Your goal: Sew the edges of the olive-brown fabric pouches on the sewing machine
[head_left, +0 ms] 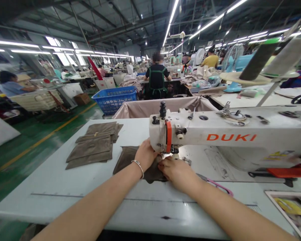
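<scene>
A dark olive fabric piece (126, 159) lies on the pale sewing table (65, 187) under the needle of a white DUKI sewing machine (230, 137). My left hand (145, 155), with a silver bangle on the wrist, rests on the fabric just left of the presser foot, fingers curled down onto it. My right hand (177, 170) presses the same piece from the front right, fingertips pinched at the cloth by the needle. The needle area is partly hidden by both hands.
A stack of similar olive pieces (94, 145) lies at the left of the table. Pink-handled scissors (219, 185) sit right of my right hand. A tray (291, 207) is at the right corner. A blue basket (114, 98), a cloth bin and other workers are behind.
</scene>
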A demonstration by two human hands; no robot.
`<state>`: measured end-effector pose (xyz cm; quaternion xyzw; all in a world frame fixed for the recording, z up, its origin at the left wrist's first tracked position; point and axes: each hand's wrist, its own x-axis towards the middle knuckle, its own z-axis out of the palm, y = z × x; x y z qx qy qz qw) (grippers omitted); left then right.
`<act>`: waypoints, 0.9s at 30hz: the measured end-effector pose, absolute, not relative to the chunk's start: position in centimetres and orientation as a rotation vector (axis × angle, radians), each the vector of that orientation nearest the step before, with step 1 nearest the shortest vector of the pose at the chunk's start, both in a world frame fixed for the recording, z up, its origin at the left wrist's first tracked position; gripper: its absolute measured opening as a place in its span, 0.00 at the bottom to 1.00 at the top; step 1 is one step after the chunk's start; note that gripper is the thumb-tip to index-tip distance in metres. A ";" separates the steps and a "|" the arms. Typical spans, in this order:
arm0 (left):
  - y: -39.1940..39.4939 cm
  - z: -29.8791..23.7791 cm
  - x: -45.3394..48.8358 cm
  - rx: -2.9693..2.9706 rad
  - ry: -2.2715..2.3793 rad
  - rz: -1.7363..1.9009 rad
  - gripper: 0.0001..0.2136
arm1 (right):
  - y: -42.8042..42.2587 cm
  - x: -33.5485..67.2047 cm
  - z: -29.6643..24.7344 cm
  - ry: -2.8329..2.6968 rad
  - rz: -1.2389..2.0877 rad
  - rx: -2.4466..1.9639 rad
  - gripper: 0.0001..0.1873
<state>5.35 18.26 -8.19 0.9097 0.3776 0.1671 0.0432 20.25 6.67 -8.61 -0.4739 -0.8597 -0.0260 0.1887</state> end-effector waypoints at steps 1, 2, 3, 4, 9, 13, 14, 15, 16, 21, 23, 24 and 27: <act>18.0 -8.3 5.2 2.784 1.126 0.534 0.09 | 6.3 20.5 -8.8 -2.416 -0.080 -1.320 0.10; 17.5 -8.3 4.8 2.780 1.103 0.556 0.08 | 5.8 20.6 -9.0 -2.409 -0.087 -1.307 0.10; 16.9 -8.4 4.3 2.775 1.081 0.576 0.08 | 5.4 20.6 -9.2 -2.397 -0.093 -1.294 0.10; 16.2 -8.5 3.8 2.776 1.052 0.589 0.08 | 5.0 20.6 -9.5 -2.380 -0.098 -1.282 0.10; 13.3 -8.6 2.2 2.842 0.779 0.526 0.11 | 4.2 20.4 -10.5 -2.275 -0.105 -1.249 0.12; 13.7 -8.3 2.2 2.861 0.689 0.520 0.11 | 4.4 20.3 -10.4 -2.239 -0.094 -1.246 0.13; 14.0 -8.2 2.2 2.862 0.678 0.524 0.11 | 4.5 20.2 -10.3 -2.233 -0.090 -1.250 0.13; 14.3 -8.1 2.3 2.863 0.666 0.526 0.10 | 4.5 20.2 -10.2 -2.226 -0.086 -1.256 0.13; 14.6 -8.0 2.3 2.864 0.656 0.528 0.10 | 4.5 20.1 -10.1 -2.220 -0.083 -1.260 0.13; 14.3 -7.9 2.3 2.862 0.632 0.549 0.11 | 4.4 20.3 -10.0 -2.235 -0.067 -1.225 0.10; 13.9 -8.0 2.3 2.857 0.631 0.551 0.11 | 4.2 20.5 -10.0 -2.237 -0.058 -1.212 0.10; 13.8 -8.0 2.4 2.854 0.637 0.550 0.12 | 4.2 20.5 -10.0 -2.235 -0.054 -1.212 0.11; 13.6 -8.0 2.4 2.842 0.658 0.546 0.12 | 4.1 20.5 -9.9 -2.233 -0.042 -1.217 0.11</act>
